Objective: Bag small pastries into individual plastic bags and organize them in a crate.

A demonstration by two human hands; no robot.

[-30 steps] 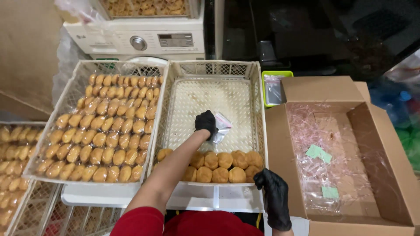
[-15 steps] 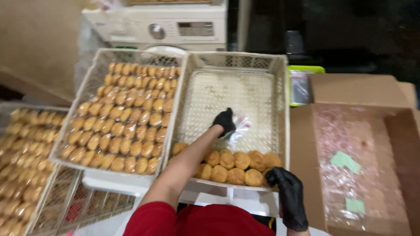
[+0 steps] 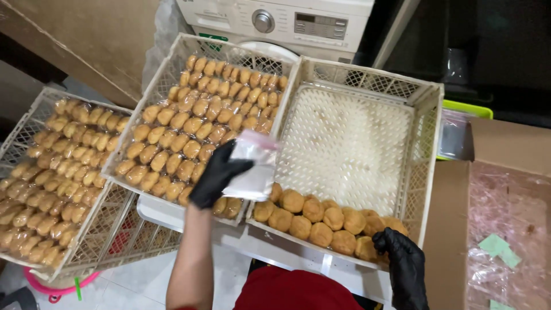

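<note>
Overhead, the right white crate [image 3: 422, 138] is mostly bare mesh, round buns [image 3: 321, 221] only along its near edge. Middle crate [image 3: 166, 74] and left crate [image 3: 34, 123] are packed with oblong pastries [image 3: 195, 120]. Behind stands a washing machine [image 3: 287, 20]; a cardboard box [image 3: 488, 189] sits right. Left hand [image 3: 217, 174] pinches a clear plastic bag [image 3: 255, 166] above the crates' shared wall. Right hand [image 3: 402, 261], fingers curled, touches the nearest buns.

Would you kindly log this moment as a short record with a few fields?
Left hand: left hand in a black glove, holding a small clear plastic bag above the crates
Right hand: right hand in a black glove, on round buns at the near edge of the right crate
Middle crate: middle crate full of rows of golden pastries
Far right: cardboard box lined with plastic
</note>
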